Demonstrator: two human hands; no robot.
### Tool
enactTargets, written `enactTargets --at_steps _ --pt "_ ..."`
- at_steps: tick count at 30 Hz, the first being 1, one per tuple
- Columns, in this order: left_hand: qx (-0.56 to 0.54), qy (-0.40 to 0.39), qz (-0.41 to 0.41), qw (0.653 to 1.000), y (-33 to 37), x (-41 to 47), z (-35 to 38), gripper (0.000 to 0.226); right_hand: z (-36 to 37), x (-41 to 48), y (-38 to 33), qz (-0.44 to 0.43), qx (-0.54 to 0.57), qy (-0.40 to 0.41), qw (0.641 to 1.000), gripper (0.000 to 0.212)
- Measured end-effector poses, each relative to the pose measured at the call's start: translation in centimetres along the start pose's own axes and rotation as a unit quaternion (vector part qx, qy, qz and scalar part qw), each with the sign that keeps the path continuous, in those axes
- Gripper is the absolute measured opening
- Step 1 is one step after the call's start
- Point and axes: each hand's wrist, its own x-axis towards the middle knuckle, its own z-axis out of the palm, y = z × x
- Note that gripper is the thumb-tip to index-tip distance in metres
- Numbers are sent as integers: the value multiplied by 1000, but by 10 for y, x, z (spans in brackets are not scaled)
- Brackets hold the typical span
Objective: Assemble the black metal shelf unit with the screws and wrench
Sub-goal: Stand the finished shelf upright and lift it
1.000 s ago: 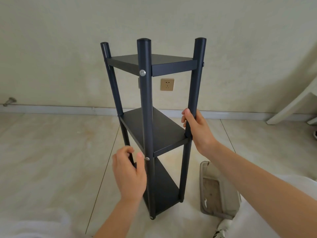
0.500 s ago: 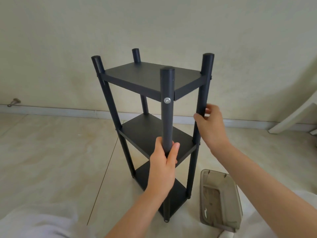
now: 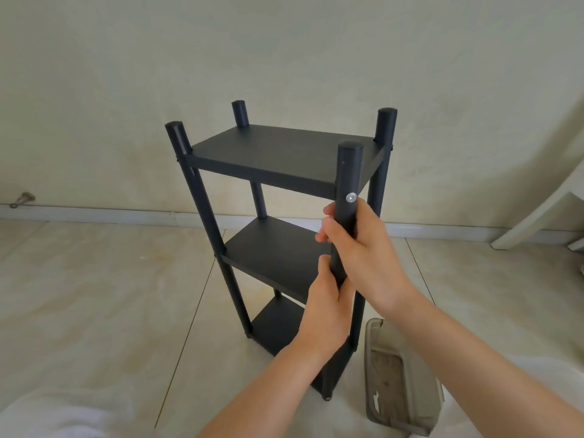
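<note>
The black shelf unit [image 3: 284, 159] stands upright on the floor [image 3: 94, 295], the right hand [image 3: 363, 257] clamping its fingers [image 3: 325, 232] round the nearest post [image 3: 347, 172] under a screw [image 3: 351, 197], the left hand [image 3: 327, 311] gripping just below.

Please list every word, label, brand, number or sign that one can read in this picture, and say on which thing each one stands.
None: no readable text is in this view.
The black shelf unit bears no label or brand.
The silver screw shows no marking that can be read.
The grey tray shows no lettering; the small white shape in it is too small to tell.
</note>
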Motion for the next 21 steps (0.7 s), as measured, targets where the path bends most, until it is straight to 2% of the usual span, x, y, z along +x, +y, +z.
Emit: enactTargets --at_steps 4,6,8,10,13,16,18,21 --pt "82 -77 0 994 7 6 -27 5 -2 4 3 -24 -4 -5 1000 4" --pt "156 -104 14 982 15 11 -50 21 -2 8 4 -25 -4 -2 1000 3" --pt "171 -51 5 984 25 21 -76 21 -4 14 3 -18 1 13 1000 3" --pt "130 60 -27 989 33 33 -104 13 -7 22 3 0 -1 37 999 5" --pt "113 209 -53 970 40 56 -144 10 -15 34 1 16 -4 49 999 8" --pt "87 312 -80 943 41 80 -172 26 -23 46 0 20 18 39 999 13" --pt "99 326 -92 936 43 96 -181 41 -28 51 1 23 31 45 998 15" --pt "93 299 -117 943 45 115 -185 54 -31 59 2 22 29 42 998 16"
